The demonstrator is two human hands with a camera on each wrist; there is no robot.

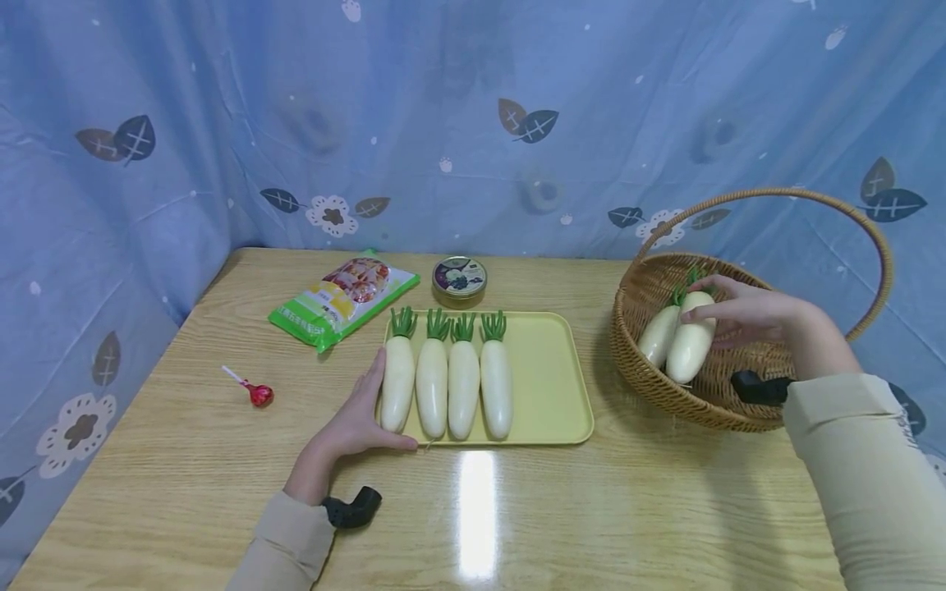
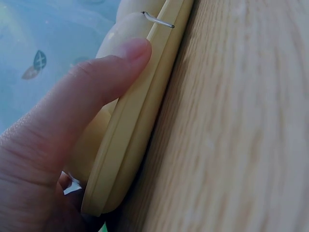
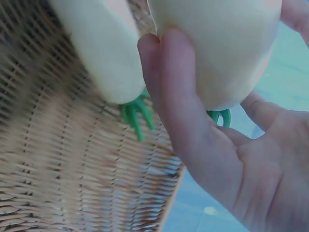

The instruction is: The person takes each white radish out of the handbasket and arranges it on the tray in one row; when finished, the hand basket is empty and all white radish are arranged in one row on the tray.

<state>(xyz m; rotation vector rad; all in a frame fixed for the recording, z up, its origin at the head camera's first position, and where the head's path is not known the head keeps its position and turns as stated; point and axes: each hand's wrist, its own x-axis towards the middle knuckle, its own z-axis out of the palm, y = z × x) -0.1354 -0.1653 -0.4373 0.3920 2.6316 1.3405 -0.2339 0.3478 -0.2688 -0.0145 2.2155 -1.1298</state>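
In the head view, a yellow tray (image 1: 543, 377) bears several white radishes (image 1: 397, 382) with green tops, side by side. My left hand (image 1: 358, 423) holds the tray's near left corner, fingers along the left side, thumb on the front rim. The left wrist view shows that thumb (image 2: 130, 55) against the rim (image 2: 130, 123), beside a radish's thin root tip. Over the wicker basket (image 1: 658, 394) at the right, my right hand (image 1: 746, 316) grips a white radish (image 1: 691, 349). Another radish (image 1: 656, 336) is beside it in the basket; the right wrist view shows both, tops downward in that picture.
Behind the tray stand a round tin (image 1: 459, 279) and a green-and-white food packet (image 1: 347, 300). A red lollipop (image 1: 259, 394) lies on the wooden table (image 1: 591, 517) at the left. The basket's tall handle (image 1: 783, 194) arches above the right hand. A blue patterned curtain (image 1: 443, 123) hangs behind.
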